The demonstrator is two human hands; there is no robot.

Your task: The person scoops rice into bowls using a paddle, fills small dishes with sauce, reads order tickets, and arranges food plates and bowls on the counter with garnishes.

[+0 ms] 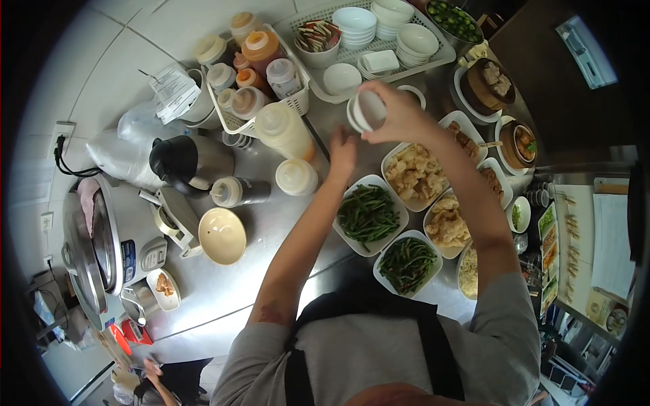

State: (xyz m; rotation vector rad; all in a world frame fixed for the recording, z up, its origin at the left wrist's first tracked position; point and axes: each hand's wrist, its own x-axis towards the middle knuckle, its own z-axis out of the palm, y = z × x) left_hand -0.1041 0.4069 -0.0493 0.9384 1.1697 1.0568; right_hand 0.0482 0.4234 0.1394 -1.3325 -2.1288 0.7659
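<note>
My right hand [399, 116] grips small white bowls [366, 111], apparently nested together and tilted on their side, above the steel counter. Just below them, my left hand [343, 152] is raised with fingers apart, slightly blurred, and holds nothing that I can see. A large squeeze bottle [284, 135] with pale liquid stands left of that hand. Under my forearms are a square white dish of green beans [367, 215] and a dish of pale fried pieces [414, 172]. Beyond the bowls lies a white tray [325, 93] carrying stacks of white bowls [416, 46].
A white basket [298, 101] of sauce bottles stands at the back left. Further left are a dark-lidded jug [196, 162], a cream bowl [222, 235], a scale [172, 220] and a large cooker [112, 237]. Wooden steamers [484, 88] line the right. Another person's hand [152, 370] shows bottom left.
</note>
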